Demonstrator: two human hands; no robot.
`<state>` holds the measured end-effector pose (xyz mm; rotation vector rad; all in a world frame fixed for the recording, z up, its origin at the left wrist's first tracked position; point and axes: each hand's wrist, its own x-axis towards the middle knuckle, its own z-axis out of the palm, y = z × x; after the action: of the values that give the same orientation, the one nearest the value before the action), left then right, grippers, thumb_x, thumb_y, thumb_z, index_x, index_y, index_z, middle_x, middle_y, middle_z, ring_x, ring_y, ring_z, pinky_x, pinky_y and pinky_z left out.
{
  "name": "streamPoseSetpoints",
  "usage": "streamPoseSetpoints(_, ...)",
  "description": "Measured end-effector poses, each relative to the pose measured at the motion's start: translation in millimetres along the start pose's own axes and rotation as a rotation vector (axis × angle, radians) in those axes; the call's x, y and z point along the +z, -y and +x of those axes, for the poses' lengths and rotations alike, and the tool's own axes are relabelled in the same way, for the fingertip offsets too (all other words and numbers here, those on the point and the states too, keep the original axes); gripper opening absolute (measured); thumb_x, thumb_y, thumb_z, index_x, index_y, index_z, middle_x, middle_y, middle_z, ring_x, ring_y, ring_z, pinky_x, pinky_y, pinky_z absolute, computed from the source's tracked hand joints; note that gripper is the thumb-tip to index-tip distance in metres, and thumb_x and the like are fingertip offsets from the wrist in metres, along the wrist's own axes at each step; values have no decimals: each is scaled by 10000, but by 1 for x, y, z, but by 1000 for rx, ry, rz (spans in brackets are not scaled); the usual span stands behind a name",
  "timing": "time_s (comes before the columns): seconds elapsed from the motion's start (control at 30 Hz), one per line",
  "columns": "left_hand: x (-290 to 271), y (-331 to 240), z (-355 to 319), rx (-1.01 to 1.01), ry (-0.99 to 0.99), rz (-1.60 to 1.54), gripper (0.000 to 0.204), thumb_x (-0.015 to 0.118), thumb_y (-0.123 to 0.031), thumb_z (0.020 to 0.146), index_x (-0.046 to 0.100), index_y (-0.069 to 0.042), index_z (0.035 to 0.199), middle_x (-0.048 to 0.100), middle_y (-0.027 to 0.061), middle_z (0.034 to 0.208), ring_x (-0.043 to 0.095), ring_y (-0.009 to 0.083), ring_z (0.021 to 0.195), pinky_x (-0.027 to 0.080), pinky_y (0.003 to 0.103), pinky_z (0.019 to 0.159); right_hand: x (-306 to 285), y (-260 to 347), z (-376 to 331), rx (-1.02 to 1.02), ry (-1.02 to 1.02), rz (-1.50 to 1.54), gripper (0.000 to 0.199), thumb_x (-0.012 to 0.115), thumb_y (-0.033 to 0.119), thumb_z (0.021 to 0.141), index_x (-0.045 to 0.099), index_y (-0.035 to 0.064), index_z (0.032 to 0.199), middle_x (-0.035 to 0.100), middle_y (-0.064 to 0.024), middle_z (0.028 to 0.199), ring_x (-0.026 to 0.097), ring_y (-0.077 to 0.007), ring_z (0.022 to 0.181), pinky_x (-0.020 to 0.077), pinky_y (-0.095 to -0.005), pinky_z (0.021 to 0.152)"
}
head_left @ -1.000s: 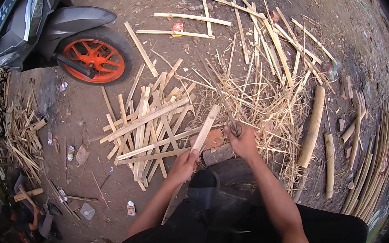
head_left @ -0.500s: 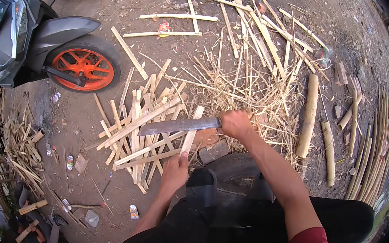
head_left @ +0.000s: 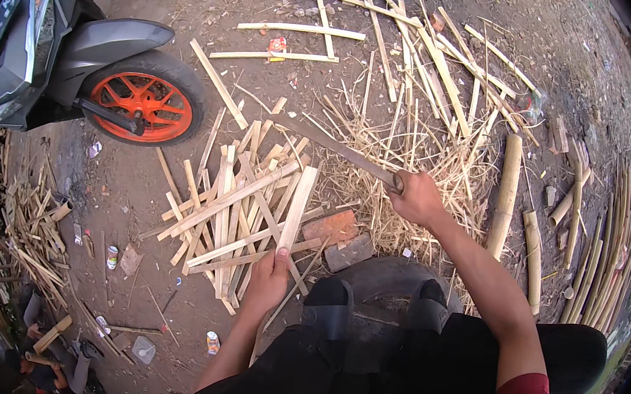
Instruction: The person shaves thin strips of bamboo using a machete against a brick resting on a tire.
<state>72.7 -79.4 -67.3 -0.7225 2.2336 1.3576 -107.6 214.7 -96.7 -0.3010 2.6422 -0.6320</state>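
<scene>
My right hand (head_left: 416,198) is closed round the handle of a machete (head_left: 336,148), whose long blade points left and away from me over the pile of shavings. My left hand (head_left: 269,279) grips the near end of a pale bamboo strip (head_left: 298,209), thumb on top, with the strip slanting up and away. The blade and the strip are apart. Under and beyond the left hand lies a heap of split bamboo strips (head_left: 224,210). Thin curled shavings (head_left: 415,146) spread on the ground beyond my right hand.
A tyre (head_left: 392,280) lies at my sandalled feet, with bricks (head_left: 331,228) just beyond. A motorcycle with an orange wheel (head_left: 143,106) stands at left. Bamboo poles (head_left: 505,195) lie at right. More strips (head_left: 292,29) lie farther off. Another person (head_left: 63,367) is at lower left.
The machete has lifted off the strip and swung up and away, its tip now pointing to the far left. My right hand has shifted right; my left still holds the strip, slightly lower.
</scene>
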Motion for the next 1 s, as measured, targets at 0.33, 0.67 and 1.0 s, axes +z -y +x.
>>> streamPoseSetpoints(0.33, -4, -17, -25, 96, -71, 101, 437, 428, -349, 1049, 593, -2, 841, 589, 165, 650, 608, 333, 629, 448, 454, 633, 35, 50, -8, -483, -87, -222, 208, 662, 249, 751, 594, 63, 813, 666, -150, 697, 695, -327, 654, 524, -499, 598)
streamPoseSetpoints(0.67, -10, 28, -68, -179, 22, 25, 472, 430, -365, 1054, 568, 0, 789, 539, 85, 586, 541, 192, 554, 429, 383, 564, 4, 13, 14, -26, 246, -430, 156, 555, 148, 842, 663, 37, 860, 720, -184, 820, 726, -333, 729, 578, -486, 706)
streamPoseSetpoints(1.0, -41, 76, -72, -85, 57, 67, 468, 412, -382, 1065, 554, -6, 826, 510, 64, 605, 496, 167, 562, 409, 358, 558, -51, -146, -12, 413, -122, -213, 314, 605, 244, 862, 668, -35, 989, 691, -282, 888, 684, -451, 848, 552, -514, 792)
